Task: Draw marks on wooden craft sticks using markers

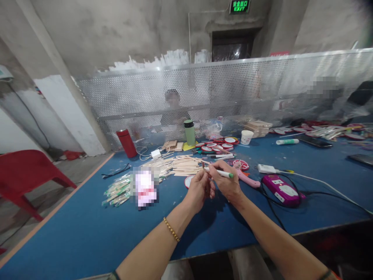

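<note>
My right hand [226, 179] is closed around a white pen [220, 172] with a green end. Close beside it, my left hand [201, 189] has its fingers pinched together near the pen's tip; what they hold is too small to make out. A round white disc with a red rim [189, 181] lies partly hidden behind the left hand. Just beyond both hands spreads a pile of flat wooden sticks [186, 165]. To the right of my right hand lies a pink glue gun [247, 179].
Bundles of wrapped sticks [119, 190] lie at left by a blurred pink-white item [145, 188]. A red bottle [127, 143], green bottle [189, 134] and paper cup [246, 137] stand at the back. A purple power strip [281, 189] with cables sits right. A perforated metal screen [140, 93] borders the table.
</note>
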A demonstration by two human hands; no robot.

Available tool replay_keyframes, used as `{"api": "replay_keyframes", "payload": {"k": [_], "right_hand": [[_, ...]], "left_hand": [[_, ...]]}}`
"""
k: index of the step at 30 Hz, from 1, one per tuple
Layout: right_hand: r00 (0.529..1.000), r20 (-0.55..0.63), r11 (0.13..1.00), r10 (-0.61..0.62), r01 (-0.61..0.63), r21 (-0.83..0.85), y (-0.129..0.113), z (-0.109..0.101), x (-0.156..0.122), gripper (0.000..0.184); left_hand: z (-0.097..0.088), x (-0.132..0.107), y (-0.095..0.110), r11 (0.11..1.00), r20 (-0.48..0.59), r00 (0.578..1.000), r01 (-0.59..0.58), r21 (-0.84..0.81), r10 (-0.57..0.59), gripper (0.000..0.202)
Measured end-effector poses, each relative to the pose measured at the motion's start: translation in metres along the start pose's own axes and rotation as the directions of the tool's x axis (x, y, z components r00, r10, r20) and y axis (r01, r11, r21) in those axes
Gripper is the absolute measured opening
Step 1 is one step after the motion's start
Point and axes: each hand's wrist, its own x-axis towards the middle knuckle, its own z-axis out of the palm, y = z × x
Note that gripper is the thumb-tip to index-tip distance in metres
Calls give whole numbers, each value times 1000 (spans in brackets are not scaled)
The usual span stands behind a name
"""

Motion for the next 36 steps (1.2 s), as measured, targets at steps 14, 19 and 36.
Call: {"api": "replay_keyframes", "payload": {"k": [14,19,36], "right_hand": [[999,-5,999,-31,31,-20,0,-1,1,24],[1000,-2,1000,-22,22,-13,0,0,1,23],[999,-29,999,-46,45,-23,0,0,1,22]], "left_hand": [[1,0,0,1000,0,1000,-1,0,1,50],[0,0,0,1000,0,1000,1,5,-1,47],[-1,0,1,1000,5,1000,4,-7,-4,44]]}}
